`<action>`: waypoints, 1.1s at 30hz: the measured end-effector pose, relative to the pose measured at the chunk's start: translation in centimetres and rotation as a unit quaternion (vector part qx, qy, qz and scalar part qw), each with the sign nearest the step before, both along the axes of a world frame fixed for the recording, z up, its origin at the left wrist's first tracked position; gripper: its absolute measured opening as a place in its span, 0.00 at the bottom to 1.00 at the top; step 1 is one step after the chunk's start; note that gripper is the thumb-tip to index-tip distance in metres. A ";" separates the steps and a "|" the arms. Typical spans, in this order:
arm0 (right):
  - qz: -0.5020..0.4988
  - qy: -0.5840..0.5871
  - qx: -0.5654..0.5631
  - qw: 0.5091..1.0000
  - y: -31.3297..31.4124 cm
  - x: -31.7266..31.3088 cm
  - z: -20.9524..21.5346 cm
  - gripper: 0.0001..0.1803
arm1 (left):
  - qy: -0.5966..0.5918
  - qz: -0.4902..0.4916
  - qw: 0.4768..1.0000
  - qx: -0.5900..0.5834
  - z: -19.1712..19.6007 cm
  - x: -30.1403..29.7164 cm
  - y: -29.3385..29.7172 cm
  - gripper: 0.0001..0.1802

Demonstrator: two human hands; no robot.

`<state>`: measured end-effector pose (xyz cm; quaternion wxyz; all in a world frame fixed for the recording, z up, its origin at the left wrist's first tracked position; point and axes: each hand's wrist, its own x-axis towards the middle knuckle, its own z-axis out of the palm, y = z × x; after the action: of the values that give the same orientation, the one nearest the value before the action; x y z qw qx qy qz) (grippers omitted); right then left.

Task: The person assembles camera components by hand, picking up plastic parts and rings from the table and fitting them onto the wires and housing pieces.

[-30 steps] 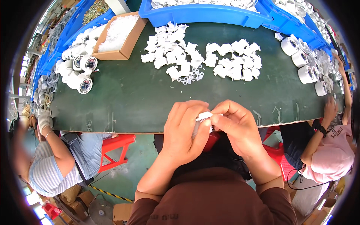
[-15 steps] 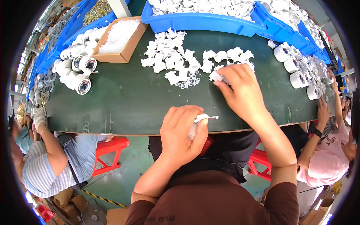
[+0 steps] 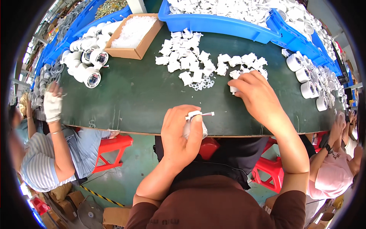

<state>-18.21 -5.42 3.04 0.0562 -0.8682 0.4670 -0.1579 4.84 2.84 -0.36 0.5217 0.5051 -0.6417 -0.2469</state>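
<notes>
Near the table's front edge, my left hand (image 3: 178, 133) is closed around a white plastic housing (image 3: 204, 130). A short thin cable with a small white connector (image 3: 212, 113) sticks out of it to the right. Further out, my right hand (image 3: 256, 91) is closed on a small white plastic bracket (image 3: 233, 90), its fingers hiding most of the piece. This hand rests at the front of a pile of like white brackets (image 3: 249, 60). To its left lie a second pile of brackets (image 3: 179, 53) and several small translucent rings (image 3: 202, 84).
Blue bins (image 3: 221, 26) of white parts line the back. A cardboard box (image 3: 124, 52) of translucent pieces stands left of them, beside white camera-like units (image 3: 92, 77). White cylindrical housings (image 3: 303, 74) stand at the right. Co-workers sit on both sides, one with a gloved hand (image 3: 52, 104).
The whole view has shifted, moving the table things rightward. My left hand has turned the housing, so more of it shows. The left co-worker's gloved hand has risen over the table edge.
</notes>
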 end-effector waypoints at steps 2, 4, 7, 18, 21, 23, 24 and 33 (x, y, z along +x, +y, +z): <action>0.011 0.003 0.020 1.000 -0.2 -0.9 0.3 0.17 | 0.001 0.003 1.000 0.003 0.0 0.1 -0.2 0.07; 0.020 0.007 0.040 0.999 -0.5 -1.3 0.7 0.17 | -0.004 0.005 1.000 -0.011 -0.1 0.1 -0.3 0.08; 0.046 0.028 0.012 0.998 -0.8 -1.4 1.2 0.19 | 0.008 0.010 1.000 -0.004 -0.4 0.2 -0.2 0.08; -0.059 -0.490 0.265 0.828 1.6 -1.0 1.2 0.17 | -0.001 0.040 0.999 -0.008 -0.3 0.1 -0.1 0.07; 0.018 -0.539 0.332 0.774 5.2 2.2 0.8 0.18 | -0.037 0.051 0.998 -0.029 -0.4 -0.4 -0.4 0.06; -0.010 -0.519 0.315 0.795 6.9 4.4 0.7 0.20 | -0.061 0.045 0.995 -0.067 -0.5 -0.8 -0.7 0.09; -0.017 -0.497 0.273 0.823 7.4 5.1 0.5 0.22 | -0.061 0.042 0.995 -0.064 -0.5 -1.0 -0.6 0.09; -0.023 -0.527 0.218 0.821 8.0 7.6 -2.2 0.24 | -0.099 0.021 0.991 -0.085 -0.7 -0.5 -0.5 0.16</action>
<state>-10.62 2.56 0.80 0.4779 -0.6066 0.4085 -0.4867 4.31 2.30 -1.10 0.5014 0.4941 -0.6984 -0.1290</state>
